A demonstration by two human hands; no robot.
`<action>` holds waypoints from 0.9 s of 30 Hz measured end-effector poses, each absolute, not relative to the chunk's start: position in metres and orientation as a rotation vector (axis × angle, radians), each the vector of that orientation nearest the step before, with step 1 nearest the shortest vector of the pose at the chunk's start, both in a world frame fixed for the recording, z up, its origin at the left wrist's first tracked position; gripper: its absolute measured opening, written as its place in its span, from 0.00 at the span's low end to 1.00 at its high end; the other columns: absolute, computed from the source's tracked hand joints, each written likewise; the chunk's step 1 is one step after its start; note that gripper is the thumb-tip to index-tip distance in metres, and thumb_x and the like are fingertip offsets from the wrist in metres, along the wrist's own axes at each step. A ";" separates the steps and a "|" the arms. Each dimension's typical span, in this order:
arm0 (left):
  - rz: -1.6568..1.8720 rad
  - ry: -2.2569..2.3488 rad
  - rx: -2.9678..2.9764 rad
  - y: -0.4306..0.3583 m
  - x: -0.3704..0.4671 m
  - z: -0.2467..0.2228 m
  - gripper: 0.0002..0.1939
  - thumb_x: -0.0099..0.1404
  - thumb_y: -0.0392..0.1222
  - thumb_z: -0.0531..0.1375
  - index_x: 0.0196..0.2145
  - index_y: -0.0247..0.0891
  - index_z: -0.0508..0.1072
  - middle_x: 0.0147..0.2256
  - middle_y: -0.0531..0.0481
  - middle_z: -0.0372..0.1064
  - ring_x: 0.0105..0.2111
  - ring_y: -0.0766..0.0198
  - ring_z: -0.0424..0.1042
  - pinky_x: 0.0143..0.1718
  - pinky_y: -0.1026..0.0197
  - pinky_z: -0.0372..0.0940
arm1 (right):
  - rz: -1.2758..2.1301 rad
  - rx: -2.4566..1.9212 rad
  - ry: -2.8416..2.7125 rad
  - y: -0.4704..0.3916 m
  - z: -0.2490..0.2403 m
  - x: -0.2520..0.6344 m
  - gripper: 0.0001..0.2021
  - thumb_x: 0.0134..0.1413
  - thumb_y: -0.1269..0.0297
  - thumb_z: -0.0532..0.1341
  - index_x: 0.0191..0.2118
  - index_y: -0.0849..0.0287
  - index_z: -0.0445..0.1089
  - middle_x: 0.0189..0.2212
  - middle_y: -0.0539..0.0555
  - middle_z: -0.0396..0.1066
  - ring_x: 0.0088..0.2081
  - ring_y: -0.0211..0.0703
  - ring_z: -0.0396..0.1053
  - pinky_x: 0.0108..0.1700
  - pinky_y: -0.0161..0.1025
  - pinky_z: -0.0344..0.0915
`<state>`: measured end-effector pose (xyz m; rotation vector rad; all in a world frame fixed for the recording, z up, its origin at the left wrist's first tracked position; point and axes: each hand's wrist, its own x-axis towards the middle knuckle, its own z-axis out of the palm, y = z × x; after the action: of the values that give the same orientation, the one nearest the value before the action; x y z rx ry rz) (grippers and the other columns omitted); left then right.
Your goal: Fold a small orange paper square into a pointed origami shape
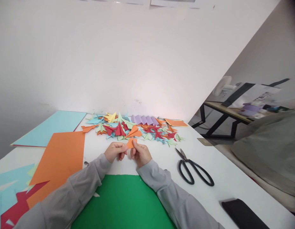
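Observation:
A small piece of orange paper [130, 143] is held up between my two hands over the white table. My left hand [115, 151] pinches its left edge between thumb and fingers. On the right side, my right hand [141, 153] grips the same piece, thumb on top. Just behind the hands lies a heap of small folded paper shapes in several colours, including an orange paper plane [134, 131] and a red one [120, 129]. A green sheet [121, 200] lies between my forearms, nearer to me.
Black-handled scissors [190, 168] lie partly open at right, near a black flat object [244, 213]. Orange [63, 152] and light blue sheets [54, 127] lie at left, with cut scraps. A person [276, 149] is at the far right.

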<state>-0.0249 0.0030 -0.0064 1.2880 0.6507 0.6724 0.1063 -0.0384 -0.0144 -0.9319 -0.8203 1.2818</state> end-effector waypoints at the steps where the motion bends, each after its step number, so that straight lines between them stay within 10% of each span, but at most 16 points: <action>1: 0.668 0.648 1.276 0.003 -0.025 -0.006 0.18 0.46 0.52 0.61 0.15 0.33 0.65 0.08 0.55 0.58 0.08 0.73 0.54 0.11 0.69 0.46 | 1.285 -0.923 -0.804 -0.038 -0.014 0.106 0.24 0.40 0.49 0.62 0.06 0.61 0.60 0.04 0.48 0.58 0.08 0.30 0.53 0.14 0.32 0.44; 27: 0.583 0.681 1.411 -0.002 -0.024 0.000 0.21 0.46 0.57 0.61 0.17 0.33 0.66 0.11 0.55 0.60 0.10 0.73 0.57 0.13 0.69 0.51 | 1.179 -1.035 -1.067 -0.040 -0.021 0.106 0.27 0.42 0.44 0.58 0.07 0.59 0.57 0.06 0.47 0.57 0.10 0.30 0.51 0.15 0.33 0.45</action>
<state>-0.0238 -0.0019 0.0005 1.4108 0.6806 0.5831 0.1063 -0.0398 -0.0209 -1.0348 -1.0669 1.1793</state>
